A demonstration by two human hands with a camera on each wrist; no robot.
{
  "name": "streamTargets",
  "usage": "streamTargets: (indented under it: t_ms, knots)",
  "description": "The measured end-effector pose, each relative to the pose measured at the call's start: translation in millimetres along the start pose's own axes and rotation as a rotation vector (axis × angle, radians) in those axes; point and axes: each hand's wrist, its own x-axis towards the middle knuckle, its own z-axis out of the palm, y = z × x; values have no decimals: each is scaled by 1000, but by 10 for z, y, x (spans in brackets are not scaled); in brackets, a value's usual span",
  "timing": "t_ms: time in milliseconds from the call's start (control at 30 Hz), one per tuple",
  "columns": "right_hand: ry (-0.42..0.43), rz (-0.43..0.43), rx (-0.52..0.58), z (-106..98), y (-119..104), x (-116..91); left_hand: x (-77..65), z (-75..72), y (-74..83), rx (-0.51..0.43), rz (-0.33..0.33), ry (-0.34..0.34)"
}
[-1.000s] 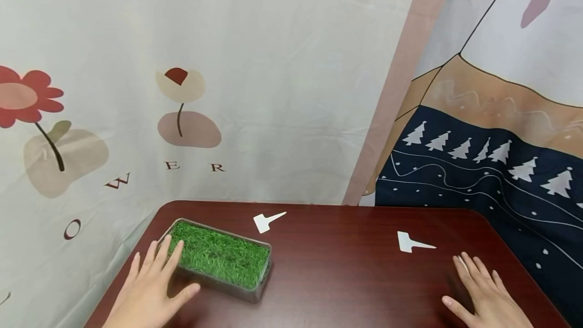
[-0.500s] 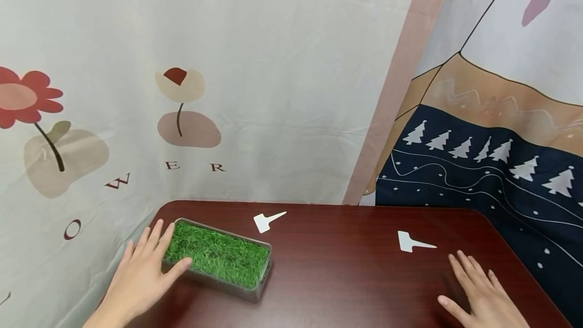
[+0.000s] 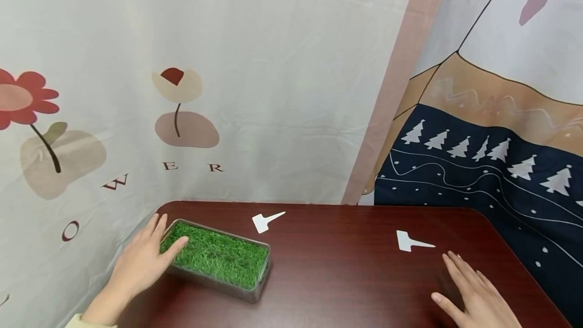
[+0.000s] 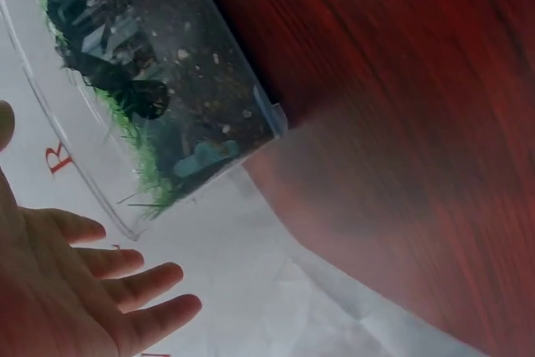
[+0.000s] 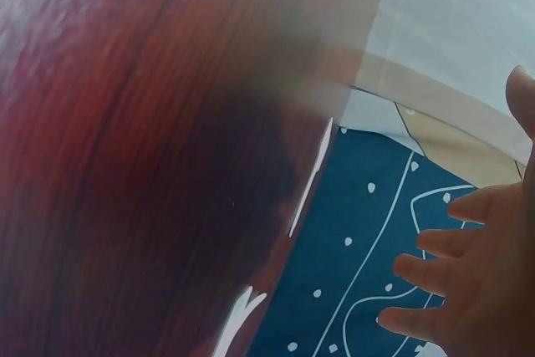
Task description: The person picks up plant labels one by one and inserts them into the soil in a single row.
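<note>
Hovering just beside the end of the clear box, the left grip is held with fingers extended and thumb spread; nothing is grasped by it. Whether the rim is touched by a fingertip cannot be told. The box is set on the tabletop, directly to the right of this grip, with green grass on top and a dark filling seen through its wall. The right grip is likewise held empty, its fingers straight and its thumb apart. Just beyond it and to its left, one white tag is laid flat; a second white tag is laid ahead and to the right of the left grip, past the box. Both tags lie loose, apart from the box. By judgement, no handling is under way; whether it is finished or has yet to be started cannot be told.
</note>
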Motion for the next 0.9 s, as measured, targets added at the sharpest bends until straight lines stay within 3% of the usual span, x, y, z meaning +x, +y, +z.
streamTargets:
  t_ms: [200,667,900]
  knots:
    - [14,-16,24,-14,-53,-2,95,-3,-71,-57,-46,-18]
    - [56,-43,69,-29,-291,27,119,3,-107,-85,-40,121]
    - [61,-54,96,-13,-403,47,89,-5,-52,-110,-34,106]
